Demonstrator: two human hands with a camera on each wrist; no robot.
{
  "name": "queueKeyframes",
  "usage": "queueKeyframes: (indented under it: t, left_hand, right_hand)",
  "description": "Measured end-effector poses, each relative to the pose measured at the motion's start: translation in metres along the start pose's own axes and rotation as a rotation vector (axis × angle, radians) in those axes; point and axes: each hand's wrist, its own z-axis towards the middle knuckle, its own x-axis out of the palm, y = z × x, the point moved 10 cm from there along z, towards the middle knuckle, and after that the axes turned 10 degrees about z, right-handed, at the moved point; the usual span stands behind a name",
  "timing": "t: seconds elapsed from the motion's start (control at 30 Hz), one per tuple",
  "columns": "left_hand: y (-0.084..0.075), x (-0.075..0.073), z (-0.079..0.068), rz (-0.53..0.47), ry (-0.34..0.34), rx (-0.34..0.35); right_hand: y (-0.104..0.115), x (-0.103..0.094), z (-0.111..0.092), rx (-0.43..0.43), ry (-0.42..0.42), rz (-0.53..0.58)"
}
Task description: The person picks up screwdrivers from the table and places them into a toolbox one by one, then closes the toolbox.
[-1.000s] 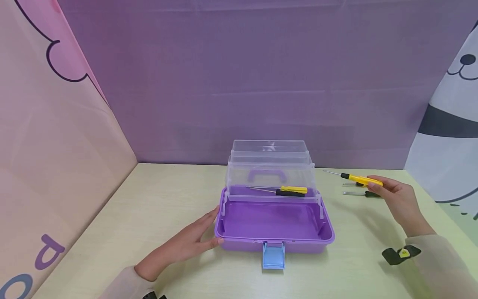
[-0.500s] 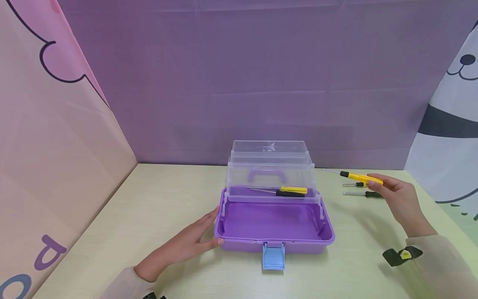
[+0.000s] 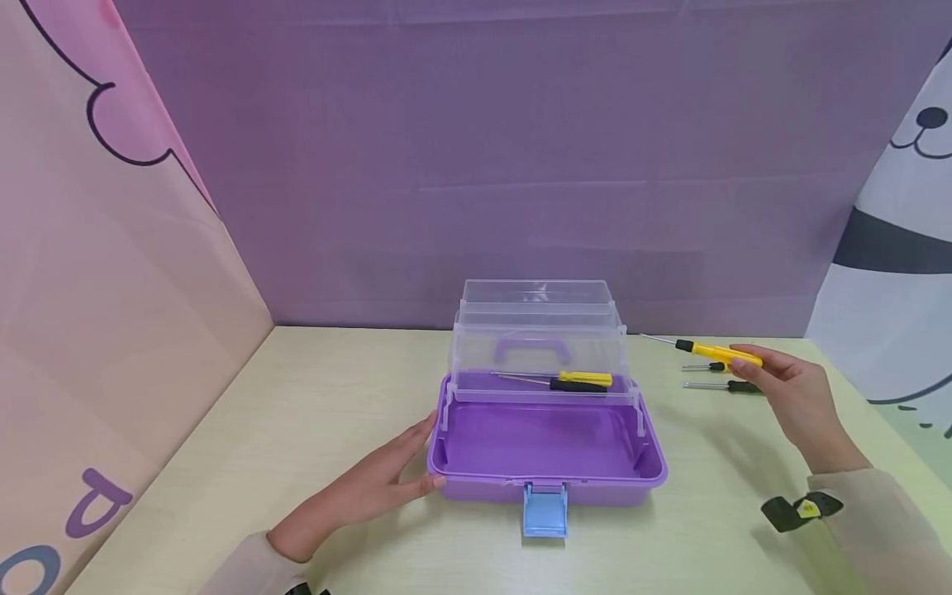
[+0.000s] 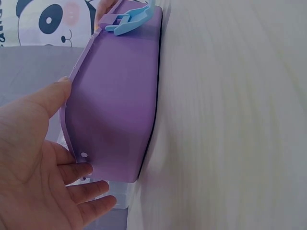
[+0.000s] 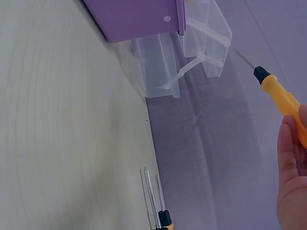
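Observation:
My right hand pinches a yellow screwdriver by its handle, between thumb and fingers. Its thin shaft points left, above the table and right of the box; the right wrist view shows the same screwdriver. My left hand rests against the left end of an open purple toolbox, with nothing gripped. In the left wrist view the thumb touches the rim and the fingers extend loosely by the corner. A yellow screwdriver and a black-handled one lie in the clear raised tray.
Under the held screwdriver, a black-handled screwdriver and a yellow-and-black one lie on the table. The toolbox's clear lid stands up at the back. Its blue latch hangs down in front. A purple cloth wall rises behind.
The held screwdriver has shifted very slightly left, its tip rising a little. My left hand and the toolbox stay where they were.

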Motion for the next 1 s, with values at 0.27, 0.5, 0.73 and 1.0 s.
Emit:
queueKeyframes:
  t: [0.27, 0.5, 0.73, 1.0]
  left_hand:
    - [-0.001, 0.000, 0.000, 0.001, -0.005, 0.006]
    - [-0.001, 0.000, 0.000, 0.004, -0.007, 0.005]
    - [0.000, 0.000, 0.000, 0.000, -0.004, -0.001]
    - [-0.002, -0.002, 0.000, -0.006, -0.012, 0.009]
  right_hand:
    - [0.003, 0.001, -0.002, -0.021, -0.003, 0.031]
    - [0.006, 0.003, -0.002, -0.015, -0.005, 0.039]
    - [0.011, 0.006, -0.004, -0.016, 0.001, 0.035]
    - [0.014, 0.010, -0.005, -0.026, 0.009, 0.034]
